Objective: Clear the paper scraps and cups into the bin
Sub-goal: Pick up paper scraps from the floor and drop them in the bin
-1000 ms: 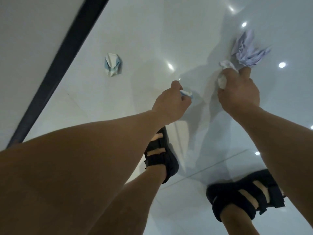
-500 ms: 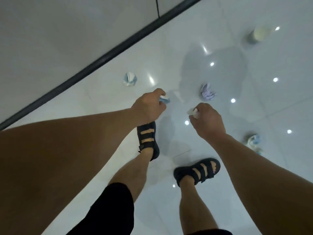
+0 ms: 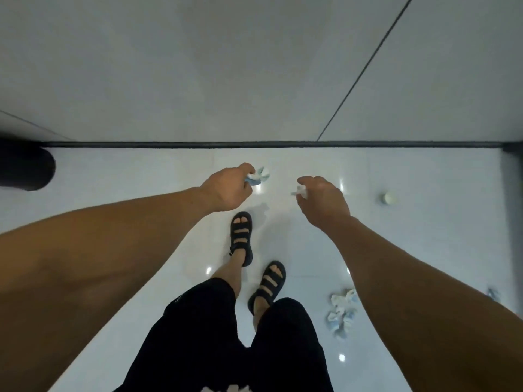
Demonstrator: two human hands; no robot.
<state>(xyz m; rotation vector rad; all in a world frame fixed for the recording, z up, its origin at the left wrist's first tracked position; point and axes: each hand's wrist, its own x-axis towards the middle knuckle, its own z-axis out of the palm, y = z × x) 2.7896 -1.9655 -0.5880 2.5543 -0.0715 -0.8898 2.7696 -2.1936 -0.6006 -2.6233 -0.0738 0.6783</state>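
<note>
My left hand (image 3: 227, 189) grips a crumpled blue-and-white paper scrap (image 3: 258, 176) that sticks out past its fingers. A small white paper scrap (image 3: 300, 190) is pinched in my right hand (image 3: 324, 203). Both hands are held out in front of me above the glossy white floor. A pale cup (image 3: 389, 198) stands on the floor to the right of my right hand. Several crumpled blue-and-white scraps (image 3: 342, 312) lie on the floor by my right forearm. A black rounded object (image 3: 27, 168) at the left edge may be the bin; I cannot tell.
A grey wall with a dark skirting strip (image 3: 254, 144) runs across just ahead. My feet in black sandals (image 3: 241, 236) stand below my hands. A dark edge (image 3: 512, 222) borders the floor on the right. Another small scrap (image 3: 493, 294) lies at the far right.
The view has risen and swung toward the wall as I stood up. Both hands keep their scraps. The lilac scrap on the floor has left the view.
</note>
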